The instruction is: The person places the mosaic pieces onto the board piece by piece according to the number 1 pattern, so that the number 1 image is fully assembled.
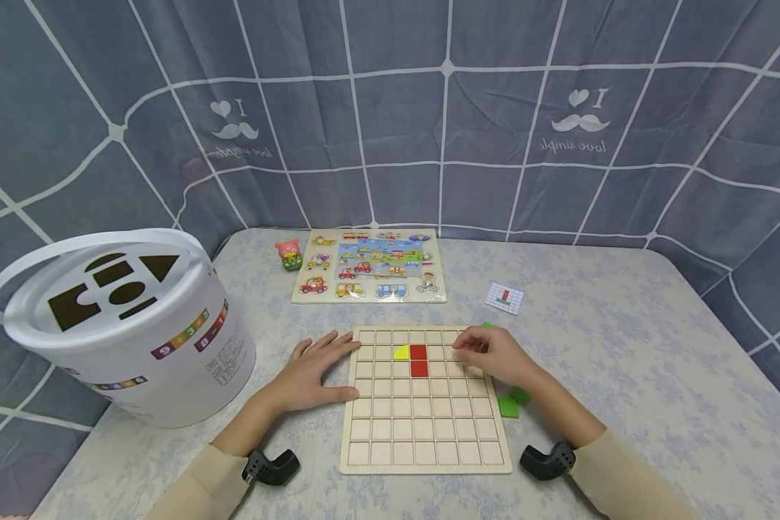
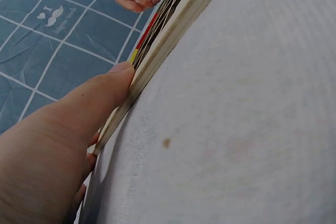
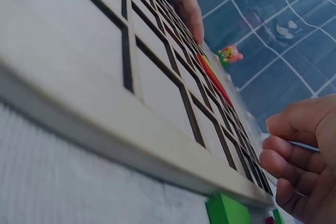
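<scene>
A wooden grid board point(image 1: 393, 409) lies flat in the middle of the table. Two red squares point(image 1: 419, 368) sit in its cells, one below the other, with a yellow quarter-circle piece point(image 1: 401, 353) left of the upper one. My left hand point(image 1: 308, 375) is spread along the board's left edge, thumb and fingertips touching it. Over the board's upper right hovers my right hand point(image 1: 497, 354), fingers loosely bent; in the right wrist view no piece shows between its fingertips point(image 3: 275, 124). Green pieces point(image 1: 509, 407) lie beside the board's right edge, partly under the right forearm.
A small grid card point(image 1: 504, 297) with a red and green pattern lies behind the board. Farther back are a vehicle picture puzzle point(image 1: 312, 267) and a pink-headed toy figure point(image 1: 289, 254). At the left stands a big white bucket point(image 1: 169, 390) with shape cutouts in its lid.
</scene>
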A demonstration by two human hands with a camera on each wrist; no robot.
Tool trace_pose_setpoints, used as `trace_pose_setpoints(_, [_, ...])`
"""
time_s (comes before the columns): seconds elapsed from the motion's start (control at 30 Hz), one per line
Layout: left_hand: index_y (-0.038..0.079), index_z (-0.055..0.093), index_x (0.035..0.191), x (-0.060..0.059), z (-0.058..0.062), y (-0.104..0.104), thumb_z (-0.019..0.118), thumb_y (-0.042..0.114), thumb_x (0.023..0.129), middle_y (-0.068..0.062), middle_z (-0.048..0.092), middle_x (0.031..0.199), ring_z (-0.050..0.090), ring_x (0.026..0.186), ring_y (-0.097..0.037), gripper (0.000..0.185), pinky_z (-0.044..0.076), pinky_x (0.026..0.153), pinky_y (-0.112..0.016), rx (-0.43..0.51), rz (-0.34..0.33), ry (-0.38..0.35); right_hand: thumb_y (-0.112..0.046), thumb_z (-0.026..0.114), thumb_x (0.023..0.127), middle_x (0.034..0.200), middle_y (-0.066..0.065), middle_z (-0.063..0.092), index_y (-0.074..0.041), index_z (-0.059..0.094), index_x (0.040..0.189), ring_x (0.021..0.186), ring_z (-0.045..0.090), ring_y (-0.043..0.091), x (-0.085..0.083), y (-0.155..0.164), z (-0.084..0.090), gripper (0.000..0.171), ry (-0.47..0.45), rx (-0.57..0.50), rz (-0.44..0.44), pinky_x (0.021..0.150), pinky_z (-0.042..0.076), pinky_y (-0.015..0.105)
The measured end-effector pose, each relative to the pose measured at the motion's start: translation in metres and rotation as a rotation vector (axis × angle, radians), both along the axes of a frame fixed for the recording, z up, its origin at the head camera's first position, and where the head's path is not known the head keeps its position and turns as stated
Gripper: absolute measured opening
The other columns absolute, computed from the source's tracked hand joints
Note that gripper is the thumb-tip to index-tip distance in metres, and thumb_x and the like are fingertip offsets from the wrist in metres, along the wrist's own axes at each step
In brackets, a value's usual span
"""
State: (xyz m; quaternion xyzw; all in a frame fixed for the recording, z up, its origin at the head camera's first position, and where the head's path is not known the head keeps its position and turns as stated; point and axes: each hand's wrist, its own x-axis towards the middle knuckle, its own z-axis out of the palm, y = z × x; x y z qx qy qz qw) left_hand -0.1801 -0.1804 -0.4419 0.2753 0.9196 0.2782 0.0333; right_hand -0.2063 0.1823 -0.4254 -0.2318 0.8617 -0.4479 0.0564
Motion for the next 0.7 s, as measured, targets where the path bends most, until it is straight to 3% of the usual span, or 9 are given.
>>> trace_pose_setpoints(0.5, [0.017, 0.044, 0.148, 0.0, -0.001, -0.001, 0.07, 0.055, 0.082, -0.007, 0.033, 0.156, 0.022, 0.145, -0.033, 0.081, 0.007, 0.109, -0.063, 0.011, -0.009, 0.017, -0.013, 0.068, 0.092, 0.085, 0.002, 0.064, -0.006, 0.07, 0.099, 0.07, 0.055, 0.016, 0.0, 0.023, 0.005, 0.01, -0.012, 0.001, -0.085, 0.059, 0.047, 0.029])
trace_pose_setpoints(0.7, [0.018, 0.044, 0.148, 0.0, 0.001, 0.0, 0.068, 0.057, 0.083, -0.007, 0.034, 0.156, 0.021, 0.145, -0.034, 0.08, 0.007, 0.109, -0.064, 0.0, -0.009, 0.011, -0.012, 0.068, 0.092, 0.086, 0.002, 0.065, -0.002, 0.07, 0.1, 0.074, 0.056, 0.016, 0.0, 0.033, 0.005, 0.013, 0.0, 0.007, -0.109, 0.063, 0.047, 0.029])
